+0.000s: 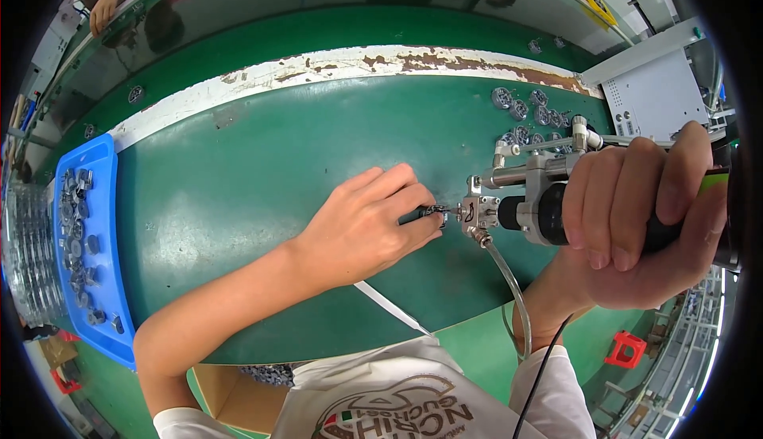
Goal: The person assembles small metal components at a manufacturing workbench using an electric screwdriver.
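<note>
My right hand is wrapped round a black and silver electric screwdriver, which lies sideways with its tip pointing left. A metal head with a clear air hose sits at the front of the tool. Over the middle of the green table, my left hand pinches a small dark round part between thumb and fingers. The screwdriver's tip meets this part at my fingertips. My fingers cover most of the part, so its full shape is hidden.
A blue tray with several small grey parts stands at the left. Several round metal parts lie at the back right beside a white control box. Across the back runs a chipped white ledge. A co-worker's hand shows at the far left.
</note>
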A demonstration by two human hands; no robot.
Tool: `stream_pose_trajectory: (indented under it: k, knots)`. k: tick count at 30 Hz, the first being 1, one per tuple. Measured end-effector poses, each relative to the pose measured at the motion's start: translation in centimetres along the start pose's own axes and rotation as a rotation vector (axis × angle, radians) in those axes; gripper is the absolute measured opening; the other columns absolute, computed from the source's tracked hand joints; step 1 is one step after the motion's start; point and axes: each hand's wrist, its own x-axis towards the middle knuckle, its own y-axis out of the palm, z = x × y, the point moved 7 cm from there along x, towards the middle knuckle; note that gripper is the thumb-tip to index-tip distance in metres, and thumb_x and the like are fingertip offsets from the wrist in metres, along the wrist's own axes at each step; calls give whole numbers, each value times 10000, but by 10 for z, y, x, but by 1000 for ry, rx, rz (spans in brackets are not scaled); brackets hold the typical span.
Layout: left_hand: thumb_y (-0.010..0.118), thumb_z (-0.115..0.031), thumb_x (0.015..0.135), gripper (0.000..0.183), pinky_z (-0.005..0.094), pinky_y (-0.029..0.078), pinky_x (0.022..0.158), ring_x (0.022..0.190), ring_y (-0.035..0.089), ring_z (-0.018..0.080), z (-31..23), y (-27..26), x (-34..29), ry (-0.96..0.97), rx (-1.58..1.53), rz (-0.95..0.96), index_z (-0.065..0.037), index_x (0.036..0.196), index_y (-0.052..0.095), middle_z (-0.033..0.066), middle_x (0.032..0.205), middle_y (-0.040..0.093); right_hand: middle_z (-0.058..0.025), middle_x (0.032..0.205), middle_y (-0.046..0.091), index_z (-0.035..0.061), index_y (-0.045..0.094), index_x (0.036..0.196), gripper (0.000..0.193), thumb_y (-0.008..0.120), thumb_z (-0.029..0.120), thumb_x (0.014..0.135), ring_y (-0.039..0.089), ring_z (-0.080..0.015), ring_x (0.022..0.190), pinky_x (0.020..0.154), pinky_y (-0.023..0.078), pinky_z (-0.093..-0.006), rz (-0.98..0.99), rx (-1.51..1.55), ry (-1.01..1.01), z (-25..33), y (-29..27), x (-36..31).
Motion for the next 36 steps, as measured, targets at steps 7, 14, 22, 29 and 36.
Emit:
stream_pose_trajectory:
  k: [7,14,22,29,36]
  knots:
    - [876,-138,741,236,349,523,663,836,606,211,2,-4,-1,4,-2,-35,-85,917,728,16,964,681,33,505,472,108,481,929,206,477,278,1045,430,-56,363,360,409,-178,-144,149,-186,25,-15,-8]
    - [873,-154,744,400,354,525,695,836,607,218,6,-3,3,-113,-23,36,-87,1072,656,20,914,662,39,490,501,94,513,907,194,528,265,995,461,-30,353,349,429,-145,-273,166,-264,29,-6,-14]
    - [868,-140,710,424,357,525,714,845,608,223,6,0,2,-108,-4,53,-87,1076,659,20,908,651,29,545,498,118,449,979,233,432,331,1073,475,-48,407,367,418,-177,-202,225,-190,6,-8,-23]
    - [860,-128,711,431,369,521,725,858,599,235,6,-1,2,-124,-21,43,-74,1091,663,33,924,631,35,537,456,124,456,964,273,408,356,1100,403,-65,387,381,381,-213,-103,180,-95,1,3,-14]
    - [847,-129,732,394,392,514,756,877,565,263,8,2,1,-146,-60,78,-46,1084,692,63,909,540,23,534,460,132,435,917,322,353,359,1130,384,-83,381,371,346,-235,2,160,-26,-5,14,-2]
